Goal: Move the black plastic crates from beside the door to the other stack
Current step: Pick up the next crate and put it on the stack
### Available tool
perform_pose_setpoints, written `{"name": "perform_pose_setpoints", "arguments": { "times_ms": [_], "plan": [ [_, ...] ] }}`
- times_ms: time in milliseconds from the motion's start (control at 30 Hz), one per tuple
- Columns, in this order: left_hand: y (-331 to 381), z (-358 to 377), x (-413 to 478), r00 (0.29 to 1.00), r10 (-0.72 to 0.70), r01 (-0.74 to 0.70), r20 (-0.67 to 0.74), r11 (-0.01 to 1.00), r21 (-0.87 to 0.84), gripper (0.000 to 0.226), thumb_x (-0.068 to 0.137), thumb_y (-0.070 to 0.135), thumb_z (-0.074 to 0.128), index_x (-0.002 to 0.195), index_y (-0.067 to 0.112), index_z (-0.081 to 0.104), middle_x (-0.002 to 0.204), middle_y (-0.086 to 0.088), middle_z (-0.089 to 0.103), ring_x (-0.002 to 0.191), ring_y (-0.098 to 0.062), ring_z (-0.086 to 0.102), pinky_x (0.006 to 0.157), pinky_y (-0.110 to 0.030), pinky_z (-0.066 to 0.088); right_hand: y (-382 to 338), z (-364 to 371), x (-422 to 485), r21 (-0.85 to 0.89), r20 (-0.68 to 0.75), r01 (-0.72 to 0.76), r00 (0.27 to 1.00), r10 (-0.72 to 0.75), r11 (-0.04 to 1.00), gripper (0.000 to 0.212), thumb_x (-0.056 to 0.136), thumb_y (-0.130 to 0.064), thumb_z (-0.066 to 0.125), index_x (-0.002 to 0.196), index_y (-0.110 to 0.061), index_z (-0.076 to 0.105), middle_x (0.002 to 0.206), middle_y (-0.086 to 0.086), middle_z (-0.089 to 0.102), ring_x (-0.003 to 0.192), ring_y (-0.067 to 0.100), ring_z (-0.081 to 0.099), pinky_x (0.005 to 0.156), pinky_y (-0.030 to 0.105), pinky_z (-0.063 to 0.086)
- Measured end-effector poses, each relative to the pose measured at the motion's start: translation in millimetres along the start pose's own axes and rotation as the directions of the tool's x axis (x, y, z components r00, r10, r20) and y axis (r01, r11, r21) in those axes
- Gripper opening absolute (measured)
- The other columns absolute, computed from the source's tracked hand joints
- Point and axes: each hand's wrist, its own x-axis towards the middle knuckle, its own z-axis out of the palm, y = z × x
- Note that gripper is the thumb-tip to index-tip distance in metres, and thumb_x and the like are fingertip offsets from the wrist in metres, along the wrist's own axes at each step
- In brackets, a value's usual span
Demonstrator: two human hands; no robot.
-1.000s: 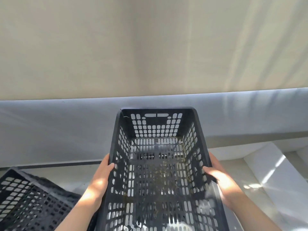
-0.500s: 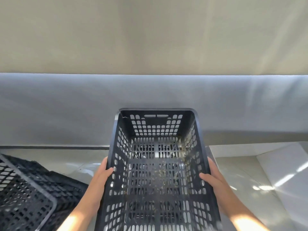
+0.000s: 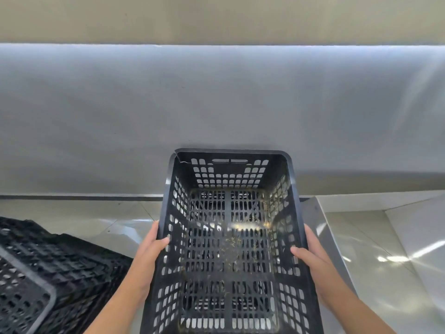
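Observation:
I hold a black plastic crate (image 3: pixel 230 237) out in front of me, open side up, above the floor. Its walls and bottom are perforated and bits of dry debris lie inside; its far left corner rim is cracked. My left hand (image 3: pixel 149 249) grips the left rim with the thumb inside. On the right rim, my right hand (image 3: pixel 310 254) grips the same way. A stack of black crates (image 3: pixel 43 268) sits low at the left, tilted in view, beside my left forearm.
A grey wall (image 3: pixel 216 112) with a beige upper band stands close ahead. Glossy light floor tiles (image 3: pixel 101 222) lie below. A raised white ledge or step (image 3: pixel 385 232) runs at the right.
My view has tipped down and nearer the wall; the beige band has risen in the frame. The stack at the left shows more. Both hands keep their grip on the crate.

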Motion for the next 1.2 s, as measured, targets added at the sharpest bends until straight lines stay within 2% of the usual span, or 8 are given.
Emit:
{"name": "perform_pose_setpoints", "arguments": {
  "times_ms": [267,467,567,667,833,967,1100,1200],
  "plan": [
    [-39,-7,39,0.998,-0.054,0.054,-0.019,0.999,0.008,0.042,0.103,0.022,0.045,0.139,0.042,0.054,0.130,-0.003,0.071,0.114,-0.030,0.071,0.097,-0.061,0.053,20,-1,28,0.010,-0.032,-0.003,0.999,0.004,1.000,0.079,0.082,-0.043,0.067,0.154,-0.049,0.036,0.157,-0.013,0.050,0.146,0.021,0.046,0.117,0.059,0.038],
    [-54,-9,53,0.998,-0.038,0.037,-0.041,0.999,-0.019,0.045,0.104,0.016,0.045,0.144,0.035,0.051,0.133,-0.004,0.069,0.118,-0.031,0.067,0.102,-0.059,0.050,24,8,34,-0.020,-0.086,-0.001,0.996,0.000,1.000,0.056,0.102,-0.014,0.055,0.148,-0.044,0.045,0.142,-0.016,0.063,0.135,0.015,0.057,0.116,0.054,0.041],
    [-57,-10,54,0.998,-0.043,0.042,-0.040,0.999,-0.031,0.049,0.097,0.028,0.053,0.145,0.035,0.049,0.132,-0.005,0.069,0.117,-0.033,0.068,0.099,-0.059,0.053,29,8,36,-0.019,-0.102,0.000,0.995,-0.002,1.000,0.057,0.099,-0.018,0.056,0.148,-0.045,0.045,0.142,-0.014,0.063,0.135,0.018,0.057,0.116,0.057,0.040],
    [-60,-12,56,0.999,-0.041,0.040,-0.036,0.999,-0.025,0.055,0.090,0.033,0.055,0.145,0.034,0.049,0.132,-0.008,0.068,0.118,-0.035,0.067,0.097,-0.060,0.053,27,10,36,-0.023,-0.111,0.007,0.994,-0.010,1.000,0.053,0.103,-0.010,0.053,0.146,-0.042,0.048,0.138,-0.012,0.066,0.131,0.020,0.060,0.114,0.058,0.042],
    [-62,-10,55,0.999,-0.039,0.039,-0.022,0.999,-0.031,0.039,0.102,0.020,0.046,0.140,0.031,0.053,0.126,-0.015,0.069,0.113,-0.040,0.068,0.093,-0.060,0.056,24,10,35,-0.027,-0.104,0.005,0.995,-0.007,1.000,0.049,0.097,-0.021,0.055,0.142,-0.040,0.053,0.134,-0.006,0.069,0.127,0.024,0.064,0.110,0.061,0.046],
    [-64,-8,51,0.999,-0.042,0.041,-0.024,0.998,-0.038,0.043,0.103,0.019,0.046,0.142,0.036,0.051,0.130,-0.012,0.068,0.116,-0.039,0.067,0.096,-0.061,0.054,23,8,35,-0.015,-0.108,0.000,0.994,-0.002,1.000,0.046,0.104,-0.009,0.049,0.142,-0.035,0.054,0.128,-0.003,0.071,0.120,0.025,0.068,0.106,0.059,0.050],
    [-64,-4,51,0.998,-0.018,0.018,-0.054,1.000,-0.007,0.048,0.089,0.030,0.051,0.135,0.042,0.054,0.124,-0.004,0.071,0.113,-0.032,0.068,0.096,-0.056,0.055,25,7,36,-0.012,-0.122,-0.012,0.992,0.010,1.000,0.047,0.104,-0.009,0.049,0.143,-0.035,0.053,0.127,-0.004,0.071,0.120,0.024,0.068,0.106,0.059,0.051],
    [-65,-3,51,0.999,-0.015,0.014,-0.046,1.000,-0.020,0.040,0.101,0.023,0.048,0.137,0.038,0.054,0.123,-0.006,0.072,0.112,-0.033,0.069,0.094,-0.055,0.056,25,8,36,-0.023,-0.115,-0.016,0.993,0.014,1.000,0.046,0.104,-0.011,0.049,0.142,-0.036,0.053,0.127,-0.004,0.071,0.120,0.024,0.067,0.105,0.059,0.051]
  ]
}}
